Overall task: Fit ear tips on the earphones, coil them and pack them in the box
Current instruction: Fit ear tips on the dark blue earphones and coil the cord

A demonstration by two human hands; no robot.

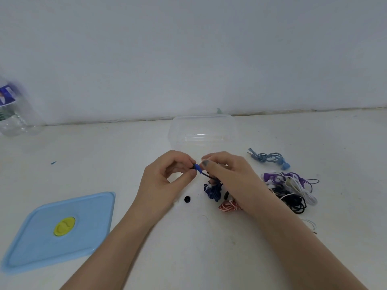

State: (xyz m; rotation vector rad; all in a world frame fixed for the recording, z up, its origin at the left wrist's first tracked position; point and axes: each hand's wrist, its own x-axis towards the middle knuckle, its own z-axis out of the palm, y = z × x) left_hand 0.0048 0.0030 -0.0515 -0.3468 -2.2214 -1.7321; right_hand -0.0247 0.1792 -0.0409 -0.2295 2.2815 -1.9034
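The lid (60, 229) lies off to the left. Her left hand (165, 178) and right hand (226, 174) both pinch the blue earbud (197, 167) before the clear box (202, 132); fitting a tip, I'd say. A loose tip (187, 199) waits below; next comes pressing it home.

A dark blue earphone (197, 167) is pinched between the fingertips of both hands above the table, its thin black cord trailing down to a loose dark blue bundle (213, 190). A small black ear tip (187, 199) lies on the table just left of that bundle. A clear plastic box (202, 131) stands open behind. A light blue coiled pair (270, 158) is laid apart at the right, near a tangled heap of purple, white and black earphones (291, 190).
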